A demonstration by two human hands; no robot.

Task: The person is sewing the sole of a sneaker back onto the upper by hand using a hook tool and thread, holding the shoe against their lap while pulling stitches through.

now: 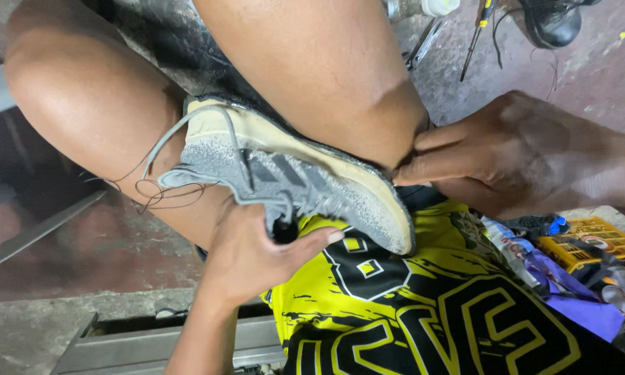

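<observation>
A grey knit sneaker (305,184) with a worn cream sole lies sole-up, wedged between my bare knees. My left hand (253,253) grips it from below, fingers tucked into the shoe's opening and thumb across the upper. My right hand (514,153) presses against the sole's edge near the toe, fingers pinched together there; whether a needle sits in them is hidden. Thin dark thread (160,191) trails in loops from the heel end.
My lap is covered by a yellow and black jersey (423,312). A yellow crate (594,239) and plastic wrappers (535,264) lie at the right. Hand tools (476,31) and a black shoe (552,24) rest on the concrete floor beyond. A metal frame (153,344) runs below.
</observation>
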